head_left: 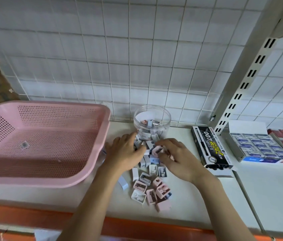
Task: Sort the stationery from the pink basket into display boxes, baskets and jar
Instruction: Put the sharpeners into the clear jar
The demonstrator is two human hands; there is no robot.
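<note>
The clear jar (152, 122) stands open on the white shelf (198, 197) near the tiled wall, partly filled with small sharpeners, and just in front of it lies a loose pile of pink, white and blue sharpeners (150, 181). Both hands are over the far end of this pile, close to the jar: the left hand (126, 153) has its fingers curled around several sharpeners, and the right hand (177, 158) pinches a pink sharpener (157, 151). The pink basket (38, 141) sits to the left of the jar, and a black pen box (210, 148) lies to its right.
</note>
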